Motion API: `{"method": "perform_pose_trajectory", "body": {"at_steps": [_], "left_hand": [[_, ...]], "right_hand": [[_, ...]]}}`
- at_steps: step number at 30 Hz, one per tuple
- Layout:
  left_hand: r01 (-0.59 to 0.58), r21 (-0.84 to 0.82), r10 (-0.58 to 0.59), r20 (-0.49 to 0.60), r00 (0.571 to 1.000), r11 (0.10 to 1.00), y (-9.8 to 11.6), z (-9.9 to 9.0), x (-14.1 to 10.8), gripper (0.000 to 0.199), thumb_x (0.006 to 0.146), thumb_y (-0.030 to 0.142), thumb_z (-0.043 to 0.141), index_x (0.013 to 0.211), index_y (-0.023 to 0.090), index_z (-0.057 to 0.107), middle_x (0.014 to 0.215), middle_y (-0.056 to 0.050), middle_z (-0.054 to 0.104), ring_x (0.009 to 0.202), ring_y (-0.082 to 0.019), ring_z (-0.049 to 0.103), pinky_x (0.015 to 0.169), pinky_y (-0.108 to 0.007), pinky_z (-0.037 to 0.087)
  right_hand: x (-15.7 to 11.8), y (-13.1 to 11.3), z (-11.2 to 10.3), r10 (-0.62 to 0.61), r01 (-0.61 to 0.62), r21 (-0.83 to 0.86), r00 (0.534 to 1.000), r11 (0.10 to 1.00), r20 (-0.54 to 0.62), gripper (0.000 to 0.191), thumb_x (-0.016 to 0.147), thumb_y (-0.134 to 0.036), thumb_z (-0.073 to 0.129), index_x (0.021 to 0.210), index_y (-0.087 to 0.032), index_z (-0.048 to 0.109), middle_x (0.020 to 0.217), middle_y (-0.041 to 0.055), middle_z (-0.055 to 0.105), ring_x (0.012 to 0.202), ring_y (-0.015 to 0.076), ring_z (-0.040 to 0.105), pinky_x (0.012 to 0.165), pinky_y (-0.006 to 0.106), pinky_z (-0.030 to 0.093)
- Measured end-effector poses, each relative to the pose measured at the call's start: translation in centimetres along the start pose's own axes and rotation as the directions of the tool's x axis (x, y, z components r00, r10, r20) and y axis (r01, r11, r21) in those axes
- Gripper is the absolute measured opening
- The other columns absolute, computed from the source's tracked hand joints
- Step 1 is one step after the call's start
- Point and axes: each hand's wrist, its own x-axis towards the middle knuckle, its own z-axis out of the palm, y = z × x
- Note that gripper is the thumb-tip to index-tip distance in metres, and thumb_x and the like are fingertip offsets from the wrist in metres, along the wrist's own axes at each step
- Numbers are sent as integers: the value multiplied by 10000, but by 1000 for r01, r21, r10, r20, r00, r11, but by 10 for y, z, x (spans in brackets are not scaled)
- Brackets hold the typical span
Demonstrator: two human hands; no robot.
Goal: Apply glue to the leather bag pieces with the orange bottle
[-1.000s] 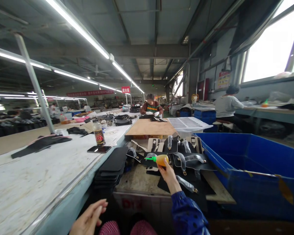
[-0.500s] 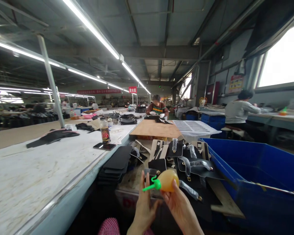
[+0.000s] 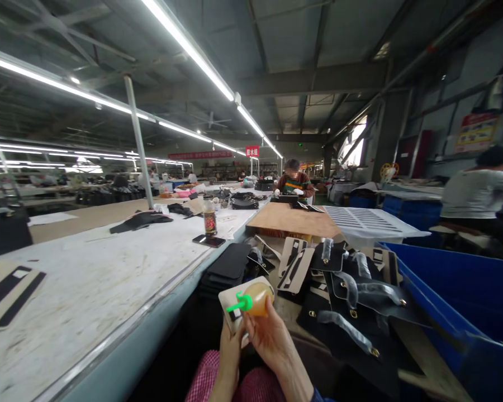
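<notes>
Head view: the right hand (image 3: 272, 338) grips the bottle (image 3: 260, 300), fingers wrapped about its amber body, with the green nozzle (image 3: 240, 303) directed left. The left hand (image 3: 229, 349) holds the panel (image 3: 227, 296) by its lower edge, pale face up, over the lap. The bottle lies across the panel in this view; contact between nozzle and panel cannot be determined.

Change from the preceding frame: the left hand was raised near the nozzle with its fingers apart and no panel visible in it; it is now closed on the panel. The right hand has retained the bottle throughout and now sits further left over the lap.

Right of the hands, the pile (image 3: 339, 301) consists of overlapping black and pale panels, several fitted with clear-wrapped straps (image 3: 347, 330). The blue bin (image 3: 456, 279) adjoins the pile; less of it is now in frame. Beyond the panel stands the black stack (image 3: 230, 261). On the white counter (image 3: 151, 279), the phone (image 3: 208, 240) lies beside the upright jar (image 3: 210, 222). A striped piece (image 3: 10, 296) has entered the frame at far left.
</notes>
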Motion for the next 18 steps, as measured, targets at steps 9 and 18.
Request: {"method": "perform_pose_trajectory", "body": {"at_steps": [9,18], "left_hand": [[249,-196,-259,-25,966,949,14,-21,-1,253,1001,357,631,1144,150,655,1045,-57,724,843,-174,719,728,-353,624],[169,-325,-186,-20,982,930,78,3,-75,207,947,195,702,1133,105,707,928,-104,806,851,-221,791,747,-340,653]], "right_hand": [[14,-6,-28,-155,154,-19,983,988,-101,421,668,-300,985,999,-156,768,996,64,816,942,182,791,871,232,642],[-43,-29,21,-537,523,-205,844,828,-16,551,628,-360,999,1115,-230,776,1094,48,814,975,209,780,895,275,624]]}}
